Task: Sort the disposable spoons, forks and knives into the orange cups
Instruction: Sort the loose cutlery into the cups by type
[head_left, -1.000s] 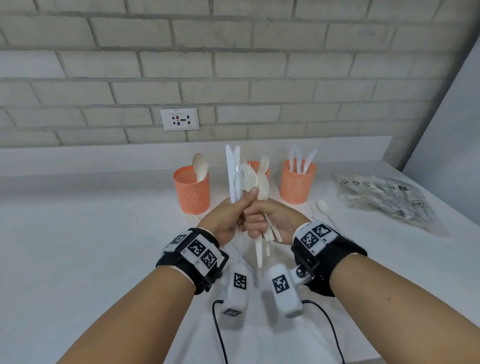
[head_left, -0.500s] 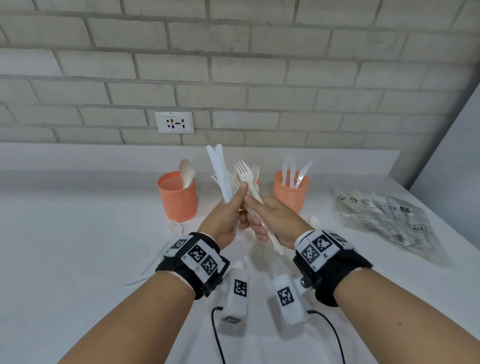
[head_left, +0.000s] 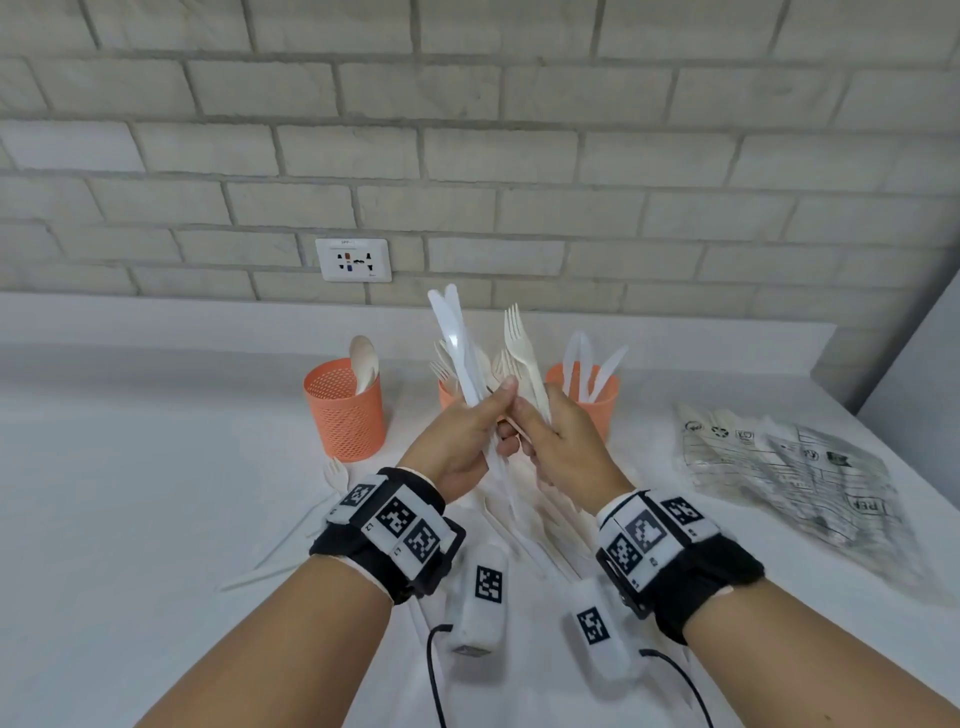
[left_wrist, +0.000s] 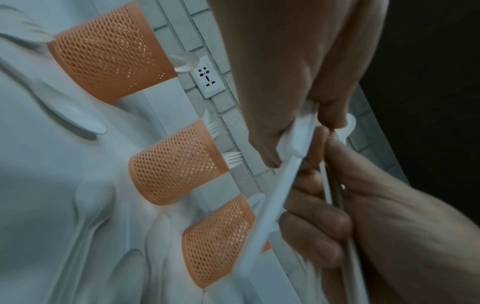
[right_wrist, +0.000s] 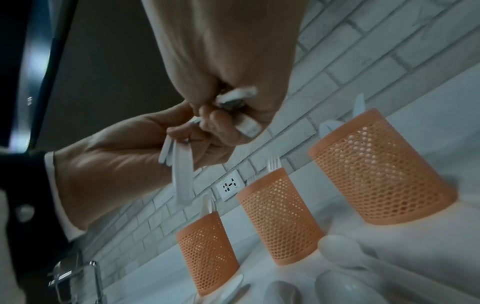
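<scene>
My left hand fingers pinch knives, right hand pinches a fork (tines up) above the white tabletop, brick wall behind.

Head looks down; wrists close below; all share 3 cups.

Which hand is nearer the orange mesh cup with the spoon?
Left. The left hand is right of the spoon cup; the right hand is farther right, beyond it.

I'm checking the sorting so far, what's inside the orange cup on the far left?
The left orange cup holds a spoon, its bowl sticking up above the rim. Anything lower inside is hidden by the mesh wall.
</scene>
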